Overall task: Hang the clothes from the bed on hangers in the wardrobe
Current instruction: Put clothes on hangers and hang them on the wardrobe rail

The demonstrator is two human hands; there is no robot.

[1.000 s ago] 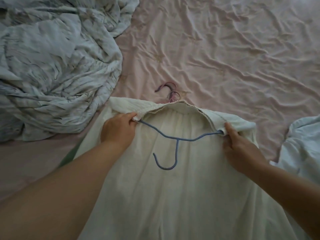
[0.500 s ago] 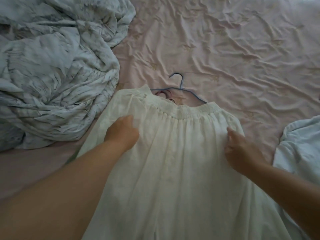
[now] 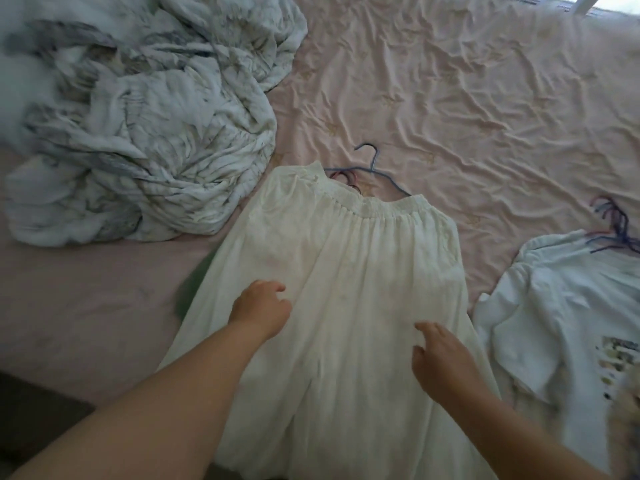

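- Skirt (image 3: 346,271) lies flat on the bed (image 3: 485,98), blue hanger (image 3: 372,164) poking out at its waistband
- Left hand (image 3: 259,310) and right hand (image 3: 440,358) hover over it, fingers loosely curled, holding nothing

A cream gathered-waist cotton skirt (image 3: 346,271) lay spread on the wrinkled pink bedsheet (image 3: 485,98), waistband away from the person. A thin blue wire hanger (image 3: 374,168) poked out beyond the waistband, partly under it. To the skirt's left sat a crumpled pale grey-patterned quilt (image 3: 138,133); to its right lay a white printed T-shirt (image 3: 561,306), with a bundle of coloured wire hangers (image 3: 613,220) at its far edge. Both hands, left hand (image 3: 259,308) and right hand (image 3: 440,355), were over the skirt's middle.
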